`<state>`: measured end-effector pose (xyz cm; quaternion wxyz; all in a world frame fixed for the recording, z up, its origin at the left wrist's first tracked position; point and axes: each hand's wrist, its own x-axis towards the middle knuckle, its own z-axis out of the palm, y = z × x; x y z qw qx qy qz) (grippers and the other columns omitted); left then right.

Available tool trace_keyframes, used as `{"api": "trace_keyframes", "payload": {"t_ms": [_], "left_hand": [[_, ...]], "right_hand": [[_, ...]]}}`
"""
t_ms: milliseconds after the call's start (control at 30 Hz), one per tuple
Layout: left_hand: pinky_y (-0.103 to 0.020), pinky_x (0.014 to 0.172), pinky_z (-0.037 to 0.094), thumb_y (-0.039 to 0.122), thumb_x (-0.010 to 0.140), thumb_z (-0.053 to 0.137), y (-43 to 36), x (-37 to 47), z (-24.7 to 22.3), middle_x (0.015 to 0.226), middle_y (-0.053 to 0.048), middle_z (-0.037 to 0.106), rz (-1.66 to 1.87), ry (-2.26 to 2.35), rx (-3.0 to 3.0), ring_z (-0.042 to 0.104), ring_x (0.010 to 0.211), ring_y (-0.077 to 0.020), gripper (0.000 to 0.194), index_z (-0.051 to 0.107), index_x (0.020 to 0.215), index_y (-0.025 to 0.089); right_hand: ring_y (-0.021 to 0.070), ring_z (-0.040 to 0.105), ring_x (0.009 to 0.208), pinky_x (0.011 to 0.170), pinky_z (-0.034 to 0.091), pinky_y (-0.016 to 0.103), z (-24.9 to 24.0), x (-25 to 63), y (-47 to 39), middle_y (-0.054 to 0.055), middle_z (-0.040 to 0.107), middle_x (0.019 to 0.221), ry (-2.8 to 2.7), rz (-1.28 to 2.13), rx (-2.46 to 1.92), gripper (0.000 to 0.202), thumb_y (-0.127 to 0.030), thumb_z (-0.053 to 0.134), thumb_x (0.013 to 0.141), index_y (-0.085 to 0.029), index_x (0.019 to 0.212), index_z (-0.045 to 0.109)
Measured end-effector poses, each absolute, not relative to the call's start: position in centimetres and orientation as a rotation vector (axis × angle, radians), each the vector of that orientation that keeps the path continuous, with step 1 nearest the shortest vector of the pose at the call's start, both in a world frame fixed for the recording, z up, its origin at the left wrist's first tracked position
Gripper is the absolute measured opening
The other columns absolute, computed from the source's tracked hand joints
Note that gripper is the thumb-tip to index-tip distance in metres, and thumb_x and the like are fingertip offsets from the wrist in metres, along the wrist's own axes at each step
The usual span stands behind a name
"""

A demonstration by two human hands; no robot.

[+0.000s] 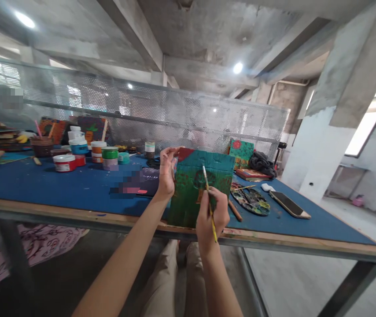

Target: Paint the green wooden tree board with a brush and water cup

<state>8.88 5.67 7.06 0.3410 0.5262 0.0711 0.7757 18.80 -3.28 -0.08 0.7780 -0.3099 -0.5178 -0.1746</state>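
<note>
Single view, head-worn: looks forward and down over the tabletop (108, 193) from the seated person's side. Forearms and painted board (188, 176) near, perforated screen (135, 114) behind, ceiling (208, 35) up top, lap (178, 281) at bottom. No second view, so no overlap.

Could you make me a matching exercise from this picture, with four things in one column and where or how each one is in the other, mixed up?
Things:
1. paintbrush
2. nearest painted board
3. phone
4. palette

Places and states:
A. lying near the right end of the blue table, screen dark
B. held in the right hand
C. smeared with many colours, lying on the table
D. mostly green and blue-green, held at one edge by the left hand

Right pairs: 1-B, 2-D, 3-A, 4-C
</note>
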Motion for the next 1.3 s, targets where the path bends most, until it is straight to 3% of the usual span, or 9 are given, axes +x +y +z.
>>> {"api": "trace_keyframes", "payload": {"t_ms": [133,467,567,733,867,1033,1167,1300], "left_hand": [[-0.047,0.106,0.035,0.072,0.071,0.054,5.7,8.9,7.0,0.11,-0.005,0.067,2.02,0.174,1.381,0.057,0.115,-0.025,0.05,0.055,0.093,0.027],[-0.047,0.106,0.036,0.072,0.075,0.049,5.6,8.9,6.9,0.115,-0.007,0.065,2.016,0.217,1.404,0.055,0.117,-0.0253,0.049,0.053,0.095,0.027],[-0.047,0.108,0.034,0.072,0.073,0.051,5.6,8.9,6.9,0.115,-0.006,0.065,2.033,0.226,1.384,0.055,0.118,-0.0253,0.051,0.055,0.096,0.027],[-0.048,0.108,0.034,0.071,0.074,0.051,5.7,8.9,6.8,0.113,-0.006,0.066,2.017,0.199,1.374,0.056,0.116,-0.0254,0.049,0.056,0.095,0.027],[-0.048,0.109,0.033,0.069,0.076,0.05,5.8,8.9,6.7,0.114,-0.007,0.065,2.029,0.19,1.39,0.055,0.117,-0.0256,0.048,0.055,0.097,0.026],[-0.047,0.107,0.035,0.071,0.076,0.048,5.7,8.8,6.8,0.113,-0.006,0.065,2.044,0.211,1.404,0.056,0.116,-0.0246,0.049,0.054,0.096,0.027],[-0.047,0.108,0.034,0.07,0.077,0.047,5.7,8.8,6.8,0.115,-0.007,0.065,2.039,0.19,1.428,0.056,0.116,-0.0242,0.049,0.054,0.098,0.026],[-0.046,0.107,0.035,0.069,0.078,0.048,5.6,8.8,6.7,0.114,-0.006,0.065,2.037,0.178,1.414,0.057,0.113,-0.0235,0.047,0.055,0.098,0.027]], "right_hand": [[0.0158,0.064,0.085,0.075,0.054,0.031,0.0,18.7,-3.2,0.006,0.066,0.089,-1.338,-0.382,-0.61,0.01,-0.011,0.055,0.088,-0.019,0.092,0.059],[0.0161,0.063,0.085,0.074,0.054,0.031,0.9,18.3,-3.0,0.006,0.065,0.088,-1.187,-0.386,-0.626,0.011,-0.011,0.055,0.087,-0.019,0.093,0.058],[0.0154,0.063,0.084,0.074,0.053,0.03,1.0,18.5,-2.9,0.005,0.067,0.089,-1.418,-0.394,-0.545,0.012,-0.009,0.055,0.087,-0.02,0.092,0.058],[0.0162,0.063,0.086,0.077,0.053,0.032,0.9,19.3,-2.6,0.006,0.065,0.089,-1.101,-0.404,-0.666,0.011,-0.011,0.057,0.087,-0.019,0.094,0.058],[0.0155,0.064,0.084,0.075,0.053,0.031,1.4,20.3,-2.4,0.005,0.066,0.088,-1.469,-0.359,-0.553,0.009,-0.012,0.054,0.088,-0.02,0.09,0.058],[0.017,0.065,0.087,0.078,0.052,0.033,2.4,21.4,-2.3,0.006,0.067,0.089,-1.221,-0.388,-0.666,0.006,-0.016,0.055,0.089,-0.019,0.092,0.059],[0.0162,0.065,0.086,0.078,0.052,0.032,3.1,21.8,-2.4,0.005,0.067,0.089,-1.435,-0.374,-0.598,0.005,-0.016,0.055,0.089,-0.02,0.089,0.059],[0.0169,0.065,0.086,0.077,0.052,0.032,3.5,22.1,-2.4,0.005,0.067,0.089,-1.302,-0.405,-0.653,0.005,-0.018,0.054,0.089,-0.02,0.089,0.059]]}}
